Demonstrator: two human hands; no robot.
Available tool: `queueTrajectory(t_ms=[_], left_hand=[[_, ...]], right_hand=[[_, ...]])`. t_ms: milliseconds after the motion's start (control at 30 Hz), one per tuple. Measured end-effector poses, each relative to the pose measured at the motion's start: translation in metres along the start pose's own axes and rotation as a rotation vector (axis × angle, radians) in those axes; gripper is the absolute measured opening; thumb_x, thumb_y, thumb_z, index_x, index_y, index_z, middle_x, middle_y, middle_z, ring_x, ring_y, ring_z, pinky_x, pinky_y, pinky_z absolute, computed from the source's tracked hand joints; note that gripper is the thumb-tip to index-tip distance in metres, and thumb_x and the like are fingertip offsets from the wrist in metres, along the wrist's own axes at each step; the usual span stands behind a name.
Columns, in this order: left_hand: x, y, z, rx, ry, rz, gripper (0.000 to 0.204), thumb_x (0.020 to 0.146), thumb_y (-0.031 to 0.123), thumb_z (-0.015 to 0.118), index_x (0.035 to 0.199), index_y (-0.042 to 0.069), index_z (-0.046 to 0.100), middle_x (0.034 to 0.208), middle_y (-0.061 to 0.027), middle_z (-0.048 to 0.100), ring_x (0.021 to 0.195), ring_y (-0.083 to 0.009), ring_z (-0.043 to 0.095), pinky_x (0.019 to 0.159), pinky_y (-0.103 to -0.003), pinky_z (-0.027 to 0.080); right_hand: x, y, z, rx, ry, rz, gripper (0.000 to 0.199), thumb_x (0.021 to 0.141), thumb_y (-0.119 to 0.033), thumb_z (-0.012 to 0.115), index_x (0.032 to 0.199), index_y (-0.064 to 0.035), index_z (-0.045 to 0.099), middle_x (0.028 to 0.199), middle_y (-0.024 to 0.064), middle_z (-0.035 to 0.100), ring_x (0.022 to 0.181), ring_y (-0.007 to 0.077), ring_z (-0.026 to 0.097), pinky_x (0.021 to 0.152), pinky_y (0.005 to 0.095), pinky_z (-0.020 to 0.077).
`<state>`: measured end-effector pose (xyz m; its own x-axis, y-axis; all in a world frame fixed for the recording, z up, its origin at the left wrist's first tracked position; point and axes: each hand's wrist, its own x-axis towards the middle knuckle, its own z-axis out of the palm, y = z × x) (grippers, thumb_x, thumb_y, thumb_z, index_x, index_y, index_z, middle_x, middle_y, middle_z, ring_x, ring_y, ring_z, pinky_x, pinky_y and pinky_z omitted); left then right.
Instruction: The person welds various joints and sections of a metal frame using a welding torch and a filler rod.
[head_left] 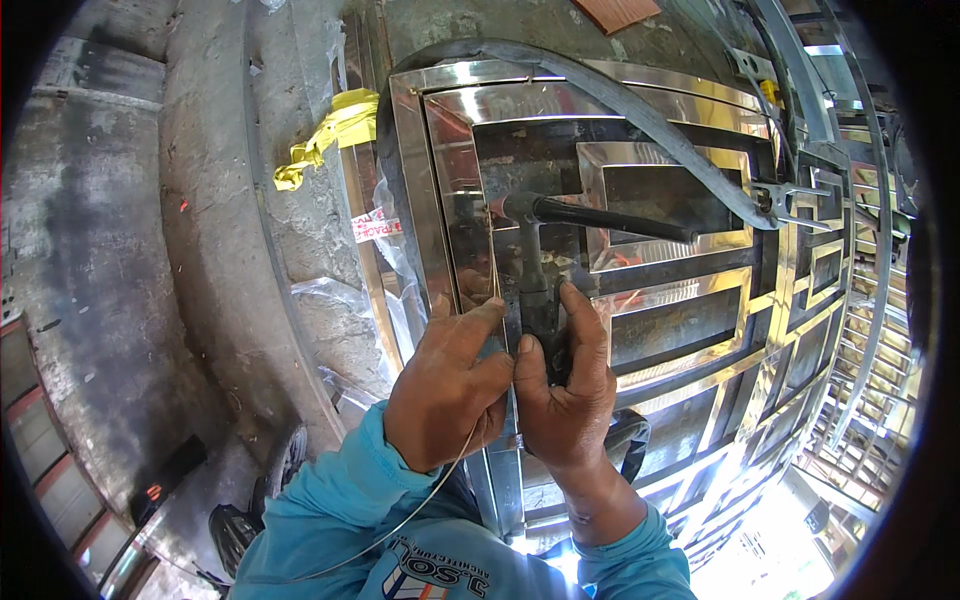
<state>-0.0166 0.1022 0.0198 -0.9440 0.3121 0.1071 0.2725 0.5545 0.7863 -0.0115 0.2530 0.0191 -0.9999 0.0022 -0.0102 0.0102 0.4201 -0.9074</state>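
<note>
Item one, largest: a polished stainless-steel gate panel is filling the middle and right of the view, its rectangular tube frames nesting inside one another and reflecting strong light at the near right. Item two: a rough grey concrete pillar is standing to the left of the panel's edge, with a crumpled yellow rag hanging at its far side and clear plastic wrap peeling beside the frame. Item three: a grey hose is arching across the far part of the panel toward a clamp at the right. Item four: a welding torch is pointing at the panel's left inner frame, its dark handle running toward the near side. Item five: the right hand is closing firmly round that torch handle; the left hand is pinching a thin filler rod between fingers and thumb, its tip reaching up beside the torch head, and both hands are pressing side by side. Progress, as judged: the frames are looking already assembled; whether this joint is finished cannot be told, and no arc is showing. Containers: none is showing.
</note>
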Motion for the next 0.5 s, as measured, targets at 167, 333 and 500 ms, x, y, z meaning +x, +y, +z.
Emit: queueTrajectory(t_ms=[167,333,500], left_hand=[[-0.0015,-0.0012,-0.0014,0.019,-0.016,0.007,0.017,0.085,-0.005,0.069,0.102,-0.007,0.071,0.121,-0.0293,0.061,0.123,-0.0515,0.06,0.102,-0.054,0.051],[0.0001,-0.0006,-0.0002,-0.001,-0.016,0.023,0.015,0.085,-0.006,0.069,0.1,-0.007,0.071,0.121,-0.03,0.061,0.123,-0.0521,0.06,0.103,-0.055,0.05],[0.0003,0.0006,-0.0009,-0.019,-0.001,0.017,0.014,0.082,-0.007,0.07,0.096,-0.006,0.07,0.121,-0.0306,0.061,0.123,-0.0529,0.06,0.101,-0.055,0.051]], right_hand=[[0.002,-0.0024,0.0029,0.024,0.012,0.023,0.056,0.095,0.001,0.061,0.147,0.0022,0.042,0.124,0.0237,0.065,0.109,0.0248,0.068,0.092,0.0361,0.0562],[-0.0008,0.0038,0.0048,-0.021,0.048,0.017,0.056,0.095,0.003,0.06,0.148,0.002,0.041,0.122,0.0267,0.065,0.108,0.0262,0.069,0.091,0.0364,0.0569],[-0.0002,0.0015,0.003,-0.007,0.033,0.008,0.056,0.095,0.003,0.059,0.148,0.0021,0.04,0.121,0.0274,0.065,0.108,0.0264,0.069,0.09,0.0363,0.0572]])
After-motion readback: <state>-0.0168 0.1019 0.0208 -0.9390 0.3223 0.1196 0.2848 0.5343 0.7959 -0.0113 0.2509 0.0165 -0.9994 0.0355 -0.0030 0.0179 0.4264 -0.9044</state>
